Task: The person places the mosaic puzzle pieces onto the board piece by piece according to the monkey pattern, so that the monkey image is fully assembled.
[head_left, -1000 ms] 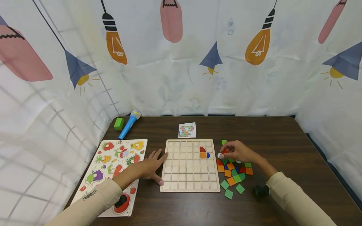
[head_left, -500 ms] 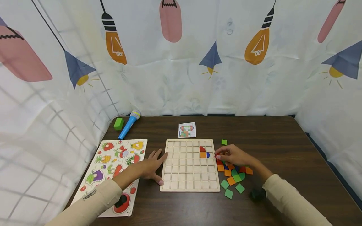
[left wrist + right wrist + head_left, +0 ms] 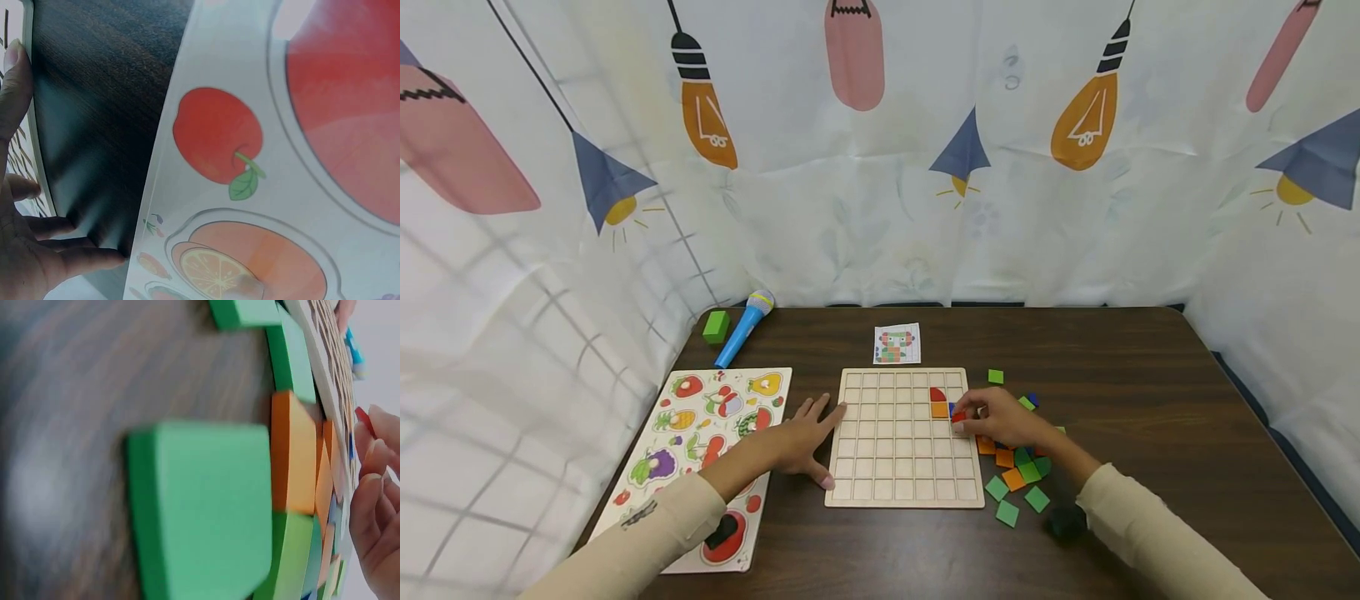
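Note:
A wooden grid board [image 3: 895,467] lies in the middle of the table. On it sit a red quarter-round tile [image 3: 937,393], an orange square tile [image 3: 939,409] and a blue tile [image 3: 952,408], partly hidden by fingers. My right hand [image 3: 1003,418] pinches a red tile [image 3: 958,417] between thumb and fingers over the board's right side; the right wrist view shows this red tile [image 3: 364,420] edge-on. With fingers spread, my left hand [image 3: 801,442] rests at the board's left edge, thumb and fingertips touching it.
Loose green, orange and blue tiles [image 3: 1013,479] lie right of the board, partly under my right arm. A pattern card [image 3: 897,344] lies behind the board. At left are a fruit puzzle board [image 3: 700,417], a toy microphone [image 3: 745,329] and a green block [image 3: 716,327].
My right hand has moved left from the tile pile to over the board's right side, carrying the red tile. The left hand has stayed in place.

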A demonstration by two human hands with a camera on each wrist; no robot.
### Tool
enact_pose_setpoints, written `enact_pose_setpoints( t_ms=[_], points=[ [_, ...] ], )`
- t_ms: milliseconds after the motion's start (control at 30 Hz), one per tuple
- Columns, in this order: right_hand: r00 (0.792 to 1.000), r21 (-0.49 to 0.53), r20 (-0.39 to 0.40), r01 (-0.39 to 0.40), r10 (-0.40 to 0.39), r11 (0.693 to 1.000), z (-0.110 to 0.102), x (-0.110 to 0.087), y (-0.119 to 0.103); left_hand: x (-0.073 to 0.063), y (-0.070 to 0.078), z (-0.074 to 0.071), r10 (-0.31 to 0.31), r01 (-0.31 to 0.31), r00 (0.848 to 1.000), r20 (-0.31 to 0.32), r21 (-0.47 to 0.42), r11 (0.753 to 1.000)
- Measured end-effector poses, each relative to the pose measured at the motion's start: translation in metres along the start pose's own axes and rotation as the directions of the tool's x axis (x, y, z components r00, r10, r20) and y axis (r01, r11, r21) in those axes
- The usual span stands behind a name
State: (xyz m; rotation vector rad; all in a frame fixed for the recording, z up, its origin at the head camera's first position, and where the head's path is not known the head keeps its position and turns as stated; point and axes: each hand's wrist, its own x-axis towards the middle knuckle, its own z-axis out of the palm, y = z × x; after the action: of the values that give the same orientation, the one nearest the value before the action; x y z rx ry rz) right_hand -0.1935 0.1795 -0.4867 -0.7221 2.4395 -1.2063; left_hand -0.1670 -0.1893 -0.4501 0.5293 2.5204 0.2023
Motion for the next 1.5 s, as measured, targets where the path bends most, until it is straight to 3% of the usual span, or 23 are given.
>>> enact_pose_setpoints(
  t_ms=[267,567,767,1067,1500],
  points=[
    [0.999,-0.076,-0.033,-0.001,-0.001,0.997,0.012,0.006,-0.011,0.0,0.0,-0.001,-0.009,0.009,1.0,0.008,-0.007,1.0],
    [0.998,-0.081,-0.056,-0.046,0.042,0.996,0.022,0.012,-0.016,-0.004,0.0,-0.001,0.022,-0.022,1.0,-0.009,-0.026,0.999],
    [0.997,-0.105,-0.072,-0.035,0.028,0.994,0.024,0.013,-0.018,-0.004,-0.001,0.0,0.026,-0.026,1.0,-0.011,-0.031,0.999],
    [0.993,-0.159,-0.081,-0.096,0.084,0.983,0.023,0.01,-0.02,-0.003,-0.001,0.0,0.011,-0.011,1.0,-0.008,-0.016,1.0],
    [0.994,-0.185,-0.087,-0.076,0.061,0.98,0.025,0.012,-0.022,-0.004,0.001,-0.002,0.012,-0.012,1.0,-0.011,-0.02,1.0]
  ],
)
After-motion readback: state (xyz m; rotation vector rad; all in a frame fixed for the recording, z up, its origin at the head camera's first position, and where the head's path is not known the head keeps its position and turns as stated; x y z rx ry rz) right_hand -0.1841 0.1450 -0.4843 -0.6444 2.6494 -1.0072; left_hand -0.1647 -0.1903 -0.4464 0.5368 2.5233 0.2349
